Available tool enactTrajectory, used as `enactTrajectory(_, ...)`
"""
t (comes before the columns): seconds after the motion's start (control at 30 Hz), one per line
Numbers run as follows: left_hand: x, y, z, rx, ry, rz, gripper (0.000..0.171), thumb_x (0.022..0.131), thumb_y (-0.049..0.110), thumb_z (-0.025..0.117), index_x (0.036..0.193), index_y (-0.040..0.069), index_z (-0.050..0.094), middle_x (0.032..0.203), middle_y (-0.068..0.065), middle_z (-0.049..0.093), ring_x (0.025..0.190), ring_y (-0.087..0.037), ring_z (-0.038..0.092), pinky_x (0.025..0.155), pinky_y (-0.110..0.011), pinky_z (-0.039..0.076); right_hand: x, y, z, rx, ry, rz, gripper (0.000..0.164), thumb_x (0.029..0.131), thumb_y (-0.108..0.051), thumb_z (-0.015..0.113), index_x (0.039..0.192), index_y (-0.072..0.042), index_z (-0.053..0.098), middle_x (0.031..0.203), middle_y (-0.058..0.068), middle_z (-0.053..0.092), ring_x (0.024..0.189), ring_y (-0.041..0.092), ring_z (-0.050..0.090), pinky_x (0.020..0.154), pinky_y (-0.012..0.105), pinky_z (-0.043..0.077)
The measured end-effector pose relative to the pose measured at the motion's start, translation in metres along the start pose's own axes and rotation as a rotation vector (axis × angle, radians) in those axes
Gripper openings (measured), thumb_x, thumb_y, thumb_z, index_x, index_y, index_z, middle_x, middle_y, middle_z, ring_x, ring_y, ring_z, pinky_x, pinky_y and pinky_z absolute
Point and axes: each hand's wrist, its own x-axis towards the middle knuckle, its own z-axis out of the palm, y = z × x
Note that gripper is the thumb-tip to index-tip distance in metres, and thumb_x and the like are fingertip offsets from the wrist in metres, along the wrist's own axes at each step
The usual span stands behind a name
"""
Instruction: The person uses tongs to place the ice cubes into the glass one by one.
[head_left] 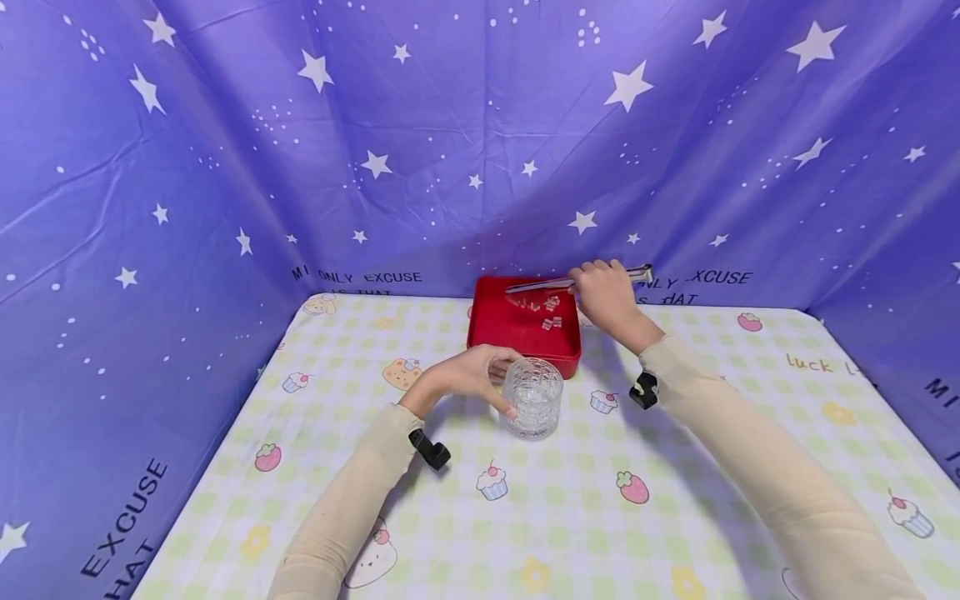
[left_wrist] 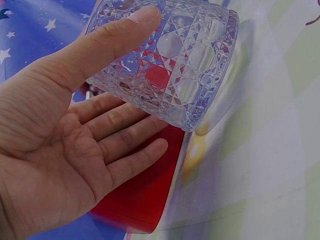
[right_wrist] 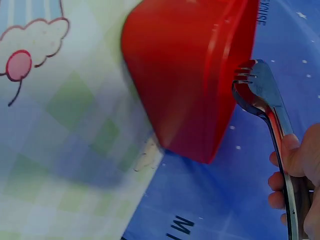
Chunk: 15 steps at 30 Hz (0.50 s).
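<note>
A clear cut-glass tumbler (head_left: 532,402) stands upright on the cloth, in front of a red tray (head_left: 525,337). My left hand (head_left: 476,372) holds it from the left: the thumb lies along the near side and the fingers reach round behind, as the left wrist view shows. Metal tongs (head_left: 543,285) with a toothed, fork-like tip (right_wrist: 246,75) are gripped in my right hand (head_left: 603,293) around their arms. Their tips hang over the tray's back part, slightly apart. Several small clear cubes (head_left: 552,323) lie on the tray floor below the tongs.
A checked cloth (head_left: 585,542) with printed cupcakes and strawberries covers the table. Purple star-printed curtain (head_left: 450,150) rises right behind the tray and along both sides. Each wrist carries a black camera mount (head_left: 429,450).
</note>
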Motion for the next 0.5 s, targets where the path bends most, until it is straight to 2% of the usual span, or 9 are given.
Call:
enactTrajectory(0.13,-0.001,0.001,0.0,0.003,0.004,-0.01,0.073,0.069,0.001,0.092,0.135,0.003,0.06,0.132,-0.013,0.067,0.122,-0.023,0.064,0.106,-0.028,0.054,0.0,0.005,-0.012,0.033,0.04,0.01,0.008,0.09,-0.007,0.068,0.09,0.001,0.07,0.076,0.018,0.067,0.072,0.037,0.062,0.064,0.045,0.047)
enactTrajectory(0.3,-0.001,0.001,0.0,0.0,-0.001,-0.013,0.073,0.069,0.001,0.092,0.135,0.003,0.06,0.131,-0.013,0.067,0.122,-0.023,0.064,0.107,-0.027,0.054,-0.002,0.011,-0.032,0.073,0.074,0.033,0.011,0.093,-0.007,0.066,0.098,0.002,0.071,0.081,0.018,0.069,0.076,0.038,0.064,0.065,0.046,0.045)
enactTrajectory(0.5,-0.001,-0.001,-0.001,0.003,-0.005,0.002,0.071,0.07,0.001,0.091,0.134,0.003,0.06,0.131,-0.013,0.067,0.121,-0.022,0.064,0.106,-0.029,0.054,-0.008,0.017,-0.058,0.104,0.162,0.016,0.012,0.095,-0.005,0.065,0.102,0.003,0.071,0.082,0.02,0.069,0.078,0.04,0.065,0.065,0.048,0.044)
